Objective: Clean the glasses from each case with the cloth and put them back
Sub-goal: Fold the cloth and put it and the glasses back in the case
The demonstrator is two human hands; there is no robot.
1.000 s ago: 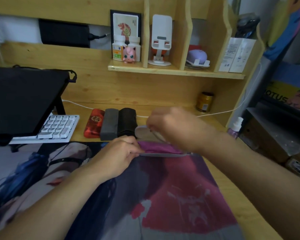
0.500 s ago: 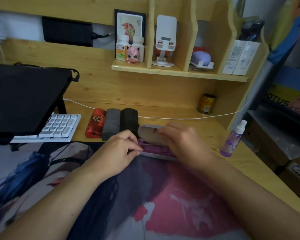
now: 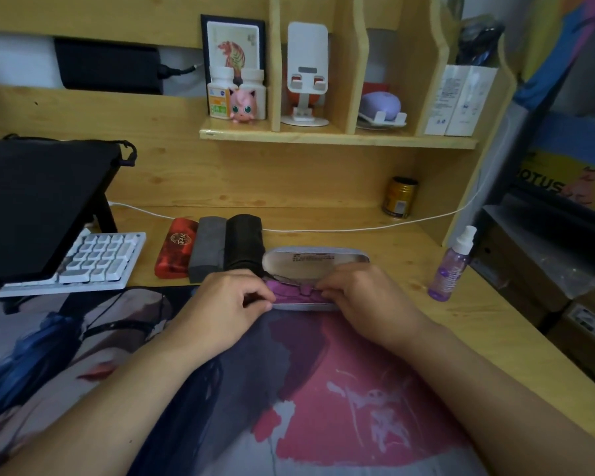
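Spanning most of the view, wooden desk [image 3: 340, 231] with a shelf unit, printed desk mat [image 3: 323, 389] over its near half. Black stand [image 3: 38, 201] at far left, white keyboard [image 3: 97, 259] tucked partly under it. Both forearms reach in from the near edge and meet at the mat's far edge. Left hand [image 3: 227, 304] has fingers curled, thumb and fingertips pinching at the left end of the open silver case [image 3: 315, 261]; right hand [image 3: 361, 293] is curled too, fingertips pressed down into the case's right half, seemingly pinching the purple cloth [image 3: 289, 292] or what lies on it, can't tell exactly. Case sits between the two hands, lid tipped up and back behind the knuckles, bottom tray just under the fingers. Purple cloth fills the tray, visible only in the gap between the hands. A thin dark frame piece, likely the glasses [image 3: 306, 286], shows on the cloth at the right fingertips, mostly hidden. Three closed cases stand side by side just left-behind the open one: black case [image 3: 244, 242] touching it, grey case [image 3: 208, 247] next, red case [image 3: 176, 247] last. Purple spray bottle [image 3: 452, 266] stands well apart to the right. Small gold can [image 3: 401, 197] by the back wall.
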